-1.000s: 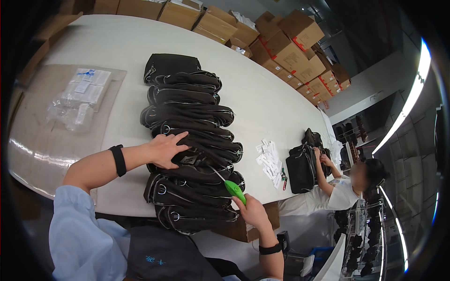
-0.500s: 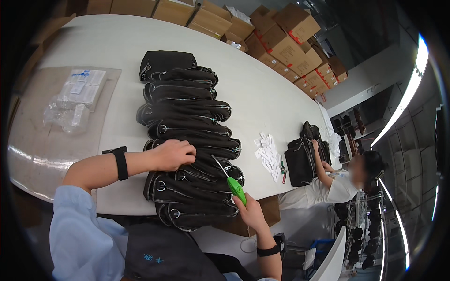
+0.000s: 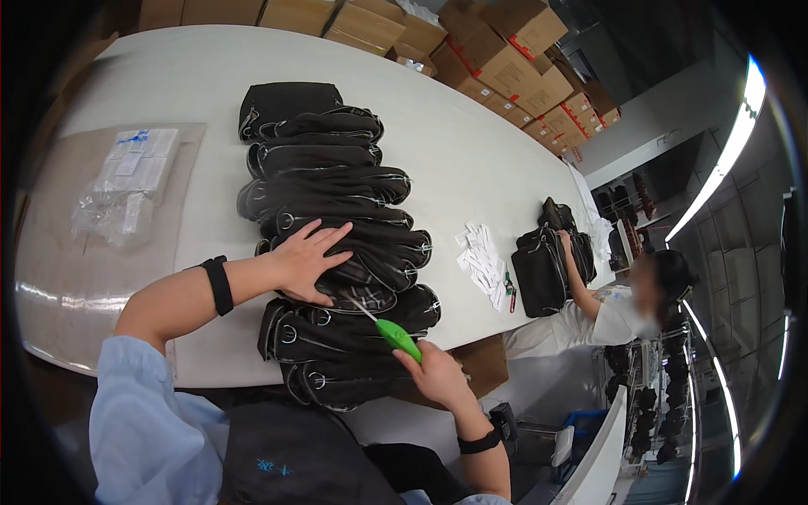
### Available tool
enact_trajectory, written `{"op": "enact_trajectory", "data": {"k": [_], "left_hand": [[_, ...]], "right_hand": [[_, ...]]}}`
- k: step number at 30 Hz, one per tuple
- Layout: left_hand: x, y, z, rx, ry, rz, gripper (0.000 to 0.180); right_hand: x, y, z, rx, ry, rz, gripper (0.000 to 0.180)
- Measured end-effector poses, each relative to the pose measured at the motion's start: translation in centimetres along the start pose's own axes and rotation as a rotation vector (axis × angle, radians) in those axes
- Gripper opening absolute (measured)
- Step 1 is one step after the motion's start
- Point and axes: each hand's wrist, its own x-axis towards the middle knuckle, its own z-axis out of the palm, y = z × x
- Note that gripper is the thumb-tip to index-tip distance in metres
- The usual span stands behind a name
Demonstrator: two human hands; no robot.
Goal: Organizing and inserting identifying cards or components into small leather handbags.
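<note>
A long overlapping row of black bags (image 3: 328, 194) with silver zips and rings lies on the white table (image 3: 168, 76). My left hand (image 3: 303, 263) rests flat, fingers spread, on one bag near the row's near end. My right hand (image 3: 433, 370) grips a green-handled tool (image 3: 396, 337) whose thin metal tip points at the bag just under my left hand. A black band sits on each wrist.
Clear plastic packets (image 3: 126, 181) lie on a brown sheet at the left. Cardboard boxes (image 3: 505, 50) line the far edge. At the right a seated person (image 3: 623, 311) handles other black bags (image 3: 547, 261), with white paper tags (image 3: 484, 261) beside them.
The view has shifted slightly. My left hand stays pressed on the bag, its fingers now spread; the green tool's tip stays close to the bag.
</note>
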Motion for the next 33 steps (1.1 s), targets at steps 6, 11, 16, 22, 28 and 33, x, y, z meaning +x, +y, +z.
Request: {"op": "enact_trajectory", "data": {"k": [6,11,16,22,28,33], "left_hand": [[0.0,-0.1,0.2,-0.014,0.018,0.005,0.088],[0.0,0.2,0.3,0.001,0.014,-0.022,0.078],[0.7,2.6,1.4,0.001,0.349,0.060,0.038],[3.5,9.1,1.8,-0.082,-0.032,0.137,0.021],[4.5,8.8,4.3,0.142,0.218,0.169,0.014],[4.3,10.9,1.0,0.251,-0.240,-0.064,0.048]], "right_hand": [[-2.7,2.7,1.3,0.121,-0.023,0.034,0.048],[-4.7,3.1,0.9,0.169,0.063,0.141,0.047],[-7.1,5.4,1.4,0.314,0.083,0.116,0.041],[-7.9,8.0,1.7,0.380,0.175,0.127,0.039],[-7.8,8.8,2.3,0.299,0.161,-0.036,0.039],[-6.7,6.5,1.6,0.010,0.024,0.007,0.046]]}}
